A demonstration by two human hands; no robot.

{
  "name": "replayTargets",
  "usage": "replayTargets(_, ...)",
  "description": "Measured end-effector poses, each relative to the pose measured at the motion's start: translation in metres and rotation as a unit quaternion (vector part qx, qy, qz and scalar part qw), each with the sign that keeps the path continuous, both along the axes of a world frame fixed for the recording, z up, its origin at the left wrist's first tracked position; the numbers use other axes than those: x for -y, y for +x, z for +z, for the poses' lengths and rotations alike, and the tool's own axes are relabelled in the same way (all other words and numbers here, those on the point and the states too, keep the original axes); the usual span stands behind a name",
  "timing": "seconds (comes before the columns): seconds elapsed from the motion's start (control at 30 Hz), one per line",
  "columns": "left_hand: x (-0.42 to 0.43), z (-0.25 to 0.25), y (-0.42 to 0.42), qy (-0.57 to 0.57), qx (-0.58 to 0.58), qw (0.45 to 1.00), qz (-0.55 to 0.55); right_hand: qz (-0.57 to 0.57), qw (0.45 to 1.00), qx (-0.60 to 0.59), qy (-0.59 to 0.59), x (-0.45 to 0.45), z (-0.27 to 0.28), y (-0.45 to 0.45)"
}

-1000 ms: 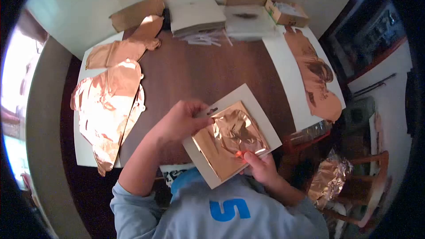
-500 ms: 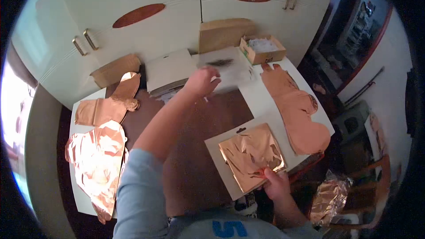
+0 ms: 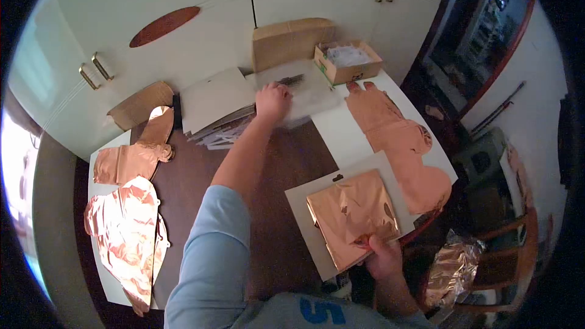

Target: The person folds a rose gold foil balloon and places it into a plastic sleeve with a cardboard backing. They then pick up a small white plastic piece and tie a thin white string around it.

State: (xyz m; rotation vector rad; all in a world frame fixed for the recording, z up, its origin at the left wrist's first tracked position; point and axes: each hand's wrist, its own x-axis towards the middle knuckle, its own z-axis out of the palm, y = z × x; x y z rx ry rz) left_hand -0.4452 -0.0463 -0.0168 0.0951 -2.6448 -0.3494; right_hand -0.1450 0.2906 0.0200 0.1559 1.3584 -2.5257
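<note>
My right hand (image 3: pixel 385 257) grips the lower right edge of a white card (image 3: pixel 298 207), its thumb pressed on a folded copper foil balloon (image 3: pixel 353 216) lying on that card. Across the table, my left hand (image 3: pixel 273 100) has its fingers curled together at the clear plastic bags (image 3: pixel 314 94), beside their dark print. Whatever is between those fingers is hidden. Just left of this hand lies a stack of white cards (image 3: pixel 216 97), with striped strips showing below its front edge.
Flat copper foil balloons (image 3: pixel 125 237) lie along the left side, others (image 3: pixel 396 140) along the right. A small carton (image 3: pixel 350 70) with clear packets stands at the back, near brown cardboard (image 3: pixel 292 42). A wooden chair (image 3: pixel 499 262) at lower right holds wrapped foil.
My left hand has reached a little farther back over the plastic bags, and its fingers have closed. The view has shifted slightly. My right hand still holds the card and foil balloon.
</note>
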Motion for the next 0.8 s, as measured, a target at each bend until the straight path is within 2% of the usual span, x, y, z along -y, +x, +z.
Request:
replayTargets(0.07, -0.004, 0.003, -0.003, 0.030, -0.048, 0.998, -0.014, -0.012, 0.999, -0.008, 0.041, -0.009, -0.005, 0.002)
replayTargets(0.17, -0.014, 0.043, 0.019, -0.061, -0.171, 0.982, -0.060, -0.006, 0.999, -0.017, 0.040, -0.011, -0.001, 0.004)
replayTargets(0.27, -0.023, 0.081, 0.053, -0.119, -0.189, 0.969, -0.108, -0.008, 0.997, -0.058, 0.046, -0.013, -0.004, 0.005)
replayTargets(0.37, -0.031, 0.107, 0.118, -0.222, -0.074, 0.961, -0.149, -0.012, 0.992, -0.103, 0.068, -0.021, 0.004, 0.014)
replayTargets(0.43, -0.032, 0.097, 0.165, -0.248, -0.011, 0.956, -0.156, 0.005, 0.991, -0.113, 0.078, -0.031, 0.011, 0.022)
replayTargets(0.5, -0.033, 0.081, 0.220, -0.245, -0.073, 0.951, -0.170, 0.044, 0.991, -0.099, 0.083, -0.045, 0.012, 0.032)
replayTargets(0.6, -0.038, 0.062, 0.292, -0.220, 0.042, 0.956, -0.187, 0.146, 0.985, -0.048, 0.077, -0.058, 0.008, 0.044)
replayTargets(0.7, -0.039, 0.035, 0.329, -0.148, 0.094, 0.966, -0.190, 0.213, 0.972, -0.001, 0.097, -0.056, 0.000, 0.059)
replayTargets(0.8, -0.039, 0.036, 0.355, -0.004, 0.027, 0.981, -0.193, 0.212, 0.974, 0.006, 0.085, -0.046, -0.001, 0.072)
